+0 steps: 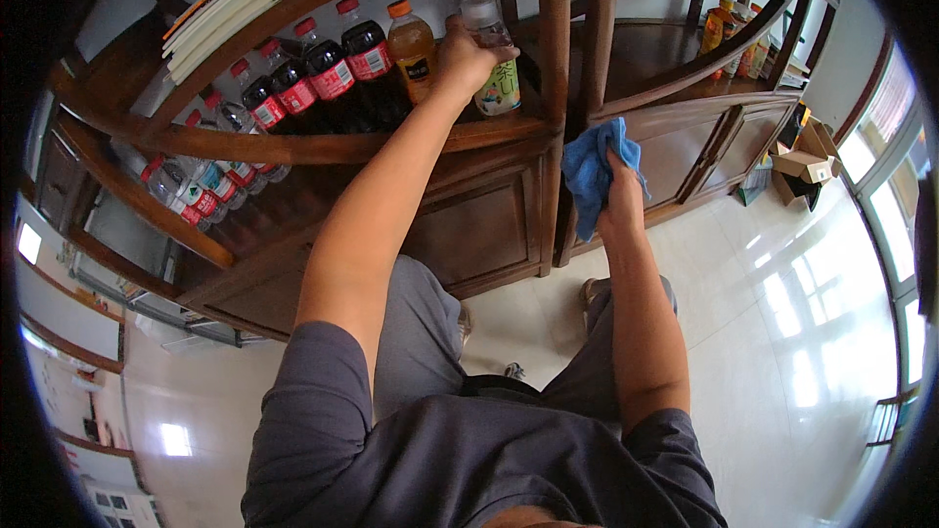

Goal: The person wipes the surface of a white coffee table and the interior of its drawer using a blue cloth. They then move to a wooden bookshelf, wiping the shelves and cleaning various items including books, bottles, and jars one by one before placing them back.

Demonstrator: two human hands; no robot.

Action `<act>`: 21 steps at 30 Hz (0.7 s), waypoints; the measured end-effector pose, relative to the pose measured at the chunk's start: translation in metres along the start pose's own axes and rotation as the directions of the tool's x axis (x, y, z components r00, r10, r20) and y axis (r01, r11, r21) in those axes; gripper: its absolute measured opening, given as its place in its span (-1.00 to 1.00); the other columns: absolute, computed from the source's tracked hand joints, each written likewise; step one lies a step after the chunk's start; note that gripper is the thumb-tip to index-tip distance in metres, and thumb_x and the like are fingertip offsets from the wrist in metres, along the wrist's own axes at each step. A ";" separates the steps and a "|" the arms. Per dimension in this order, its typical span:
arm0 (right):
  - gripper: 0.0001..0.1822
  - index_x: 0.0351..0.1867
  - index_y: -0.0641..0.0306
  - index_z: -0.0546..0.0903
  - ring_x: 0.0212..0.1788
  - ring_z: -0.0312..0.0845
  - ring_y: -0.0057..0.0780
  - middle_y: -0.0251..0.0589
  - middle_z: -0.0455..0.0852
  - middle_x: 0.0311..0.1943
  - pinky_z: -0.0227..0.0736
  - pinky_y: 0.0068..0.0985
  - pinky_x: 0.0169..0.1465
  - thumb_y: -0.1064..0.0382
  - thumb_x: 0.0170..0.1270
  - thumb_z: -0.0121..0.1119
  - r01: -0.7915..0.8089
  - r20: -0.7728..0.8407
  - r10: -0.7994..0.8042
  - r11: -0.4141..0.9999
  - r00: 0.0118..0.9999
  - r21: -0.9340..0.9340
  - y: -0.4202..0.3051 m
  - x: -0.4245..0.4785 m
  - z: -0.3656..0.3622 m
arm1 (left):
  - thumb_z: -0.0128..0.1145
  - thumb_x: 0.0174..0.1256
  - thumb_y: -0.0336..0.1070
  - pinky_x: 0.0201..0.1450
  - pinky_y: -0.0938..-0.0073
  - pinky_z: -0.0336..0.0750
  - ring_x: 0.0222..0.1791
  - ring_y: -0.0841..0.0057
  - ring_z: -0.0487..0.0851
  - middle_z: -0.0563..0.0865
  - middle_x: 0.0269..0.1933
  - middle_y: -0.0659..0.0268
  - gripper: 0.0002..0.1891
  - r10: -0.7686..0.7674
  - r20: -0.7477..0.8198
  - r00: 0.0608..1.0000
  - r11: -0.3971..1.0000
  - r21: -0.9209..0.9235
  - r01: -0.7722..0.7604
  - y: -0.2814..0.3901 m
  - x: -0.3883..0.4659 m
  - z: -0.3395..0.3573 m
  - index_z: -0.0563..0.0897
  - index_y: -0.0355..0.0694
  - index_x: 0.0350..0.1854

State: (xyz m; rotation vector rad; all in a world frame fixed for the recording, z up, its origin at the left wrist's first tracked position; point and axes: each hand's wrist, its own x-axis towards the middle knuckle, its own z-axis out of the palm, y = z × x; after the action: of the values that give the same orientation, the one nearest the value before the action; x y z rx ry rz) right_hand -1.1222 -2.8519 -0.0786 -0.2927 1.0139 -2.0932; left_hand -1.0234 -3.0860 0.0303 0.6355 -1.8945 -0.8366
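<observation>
My left hand (469,59) grips a clear plastic bottle (505,84) with a green label and a whitish cap, upright on the shelf of a dark wooden cabinet (469,136). Just left of that hand stands an orange-capped bottle of amber drink (411,37). A row of dark cola bottles (326,66) with red caps and labels runs on from it. In front of the right-hand cabinet section, my right hand (620,187) holds a crumpled blue cloth (598,169), which hangs down from the fingers.
Clear water bottles (198,187) stand at the shelf's left end. Papers (227,11) are stacked on the shelf above. Several colourful bottles (722,37) occupy the right section. An open cardboard box (807,154) sits on the tiled floor (741,323). An upright post (555,51) divides the sections.
</observation>
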 end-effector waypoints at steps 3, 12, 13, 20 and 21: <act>-0.65 0.16 0.27 0.56 0.00 0.71 -0.22 -0.08 0.72 0.05 0.63 -0.27 0.09 0.10 0.54 0.05 0.003 0.073 -0.006 0.999 0.997 0.037 0.009 -0.002 0.005 | 0.60 -0.06 -0.35 0.08 0.23 0.62 -0.03 0.24 0.73 0.71 -0.06 0.08 -0.24 0.003 -0.041 0.999 1.000 -0.030 -0.004 -0.013 0.011 -0.005 0.32 -0.35 0.12; -0.64 0.15 0.25 0.57 0.02 0.71 -0.19 -0.06 0.73 0.04 0.63 -0.27 0.08 0.06 0.52 0.08 -0.037 0.057 0.038 0.999 0.998 -0.029 0.015 0.003 -0.001 | 0.57 -0.03 -0.32 0.13 0.24 0.59 0.04 0.22 0.70 0.69 -0.03 0.06 -0.28 -0.005 -0.049 0.999 0.999 0.041 0.007 -0.003 0.000 -0.005 0.36 -0.38 0.12; -0.63 0.15 0.25 0.57 0.02 0.71 -0.19 -0.06 0.73 0.04 0.63 -0.27 0.08 0.05 0.52 0.08 -0.032 0.056 0.033 0.999 0.998 -0.026 0.016 0.005 -0.001 | 0.58 -0.04 -0.27 0.19 0.22 0.56 0.09 0.12 0.68 0.69 0.02 0.00 -0.17 0.057 -0.029 0.998 0.996 0.064 -0.055 -0.003 0.001 -0.007 0.33 -0.47 0.22; -0.56 0.28 0.27 0.52 -0.01 0.67 -0.24 -0.08 0.70 0.08 0.61 -0.28 0.04 0.07 0.52 0.09 -0.054 0.028 0.055 0.998 0.998 -0.032 0.026 0.009 0.003 | 0.47 0.11 -0.08 0.26 0.22 0.50 0.24 0.07 0.60 0.60 0.23 -0.12 0.02 0.237 -0.162 0.958 0.885 0.443 -0.144 -0.016 -0.023 -0.020 0.15 -0.40 0.53; -0.55 0.29 0.27 0.52 0.01 0.67 -0.23 -0.07 0.69 0.10 0.60 -0.26 0.06 0.07 0.52 0.08 -0.055 0.002 0.055 0.997 0.999 -0.047 0.020 0.007 0.000 | 0.41 0.18 -0.10 0.28 0.20 0.48 0.27 0.07 0.57 0.56 0.29 -0.12 -0.12 0.156 -0.148 0.977 0.923 0.373 -0.091 0.003 -0.035 -0.020 0.27 -0.37 0.48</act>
State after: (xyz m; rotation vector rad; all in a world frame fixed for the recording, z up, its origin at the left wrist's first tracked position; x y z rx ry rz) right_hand -1.1160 -2.8651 -0.0946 -0.2881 1.0588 -2.0217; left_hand -0.9905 -3.0645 0.0199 0.7762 -1.9192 -0.3334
